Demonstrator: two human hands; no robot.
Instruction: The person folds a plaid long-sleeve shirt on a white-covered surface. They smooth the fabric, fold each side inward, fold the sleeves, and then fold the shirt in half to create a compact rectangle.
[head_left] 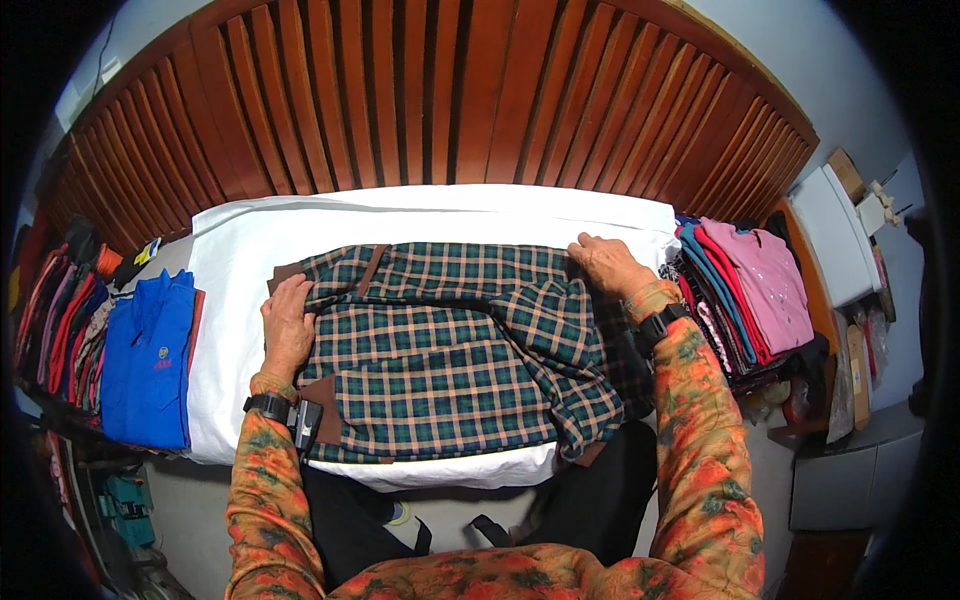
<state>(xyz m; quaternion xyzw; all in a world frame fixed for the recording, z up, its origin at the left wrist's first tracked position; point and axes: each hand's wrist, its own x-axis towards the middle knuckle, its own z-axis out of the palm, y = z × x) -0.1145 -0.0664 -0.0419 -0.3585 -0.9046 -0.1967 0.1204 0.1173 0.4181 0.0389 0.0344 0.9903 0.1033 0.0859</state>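
Note:
A green, navy and tan plaid shirt with brown trim lies spread sideways on a white sheet. One sleeve is folded across its right part, its cuff near the lower right edge. At the shirt's left edge, beside a brown-trimmed end, my left hand has its fingers curled over the cloth. My right hand grips the far right corner, its fingers bent onto the fabric. The undersides of both hands' fingers are hidden. Each wrist wears a dark band, and a small device sits by the left one.
On the left, a folded blue shirt lies beside a row of folded clothes. A pile topped by a pink garment stands at the right. Behind the sheet rises a slatted wooden headboard. My knees are at the near edge.

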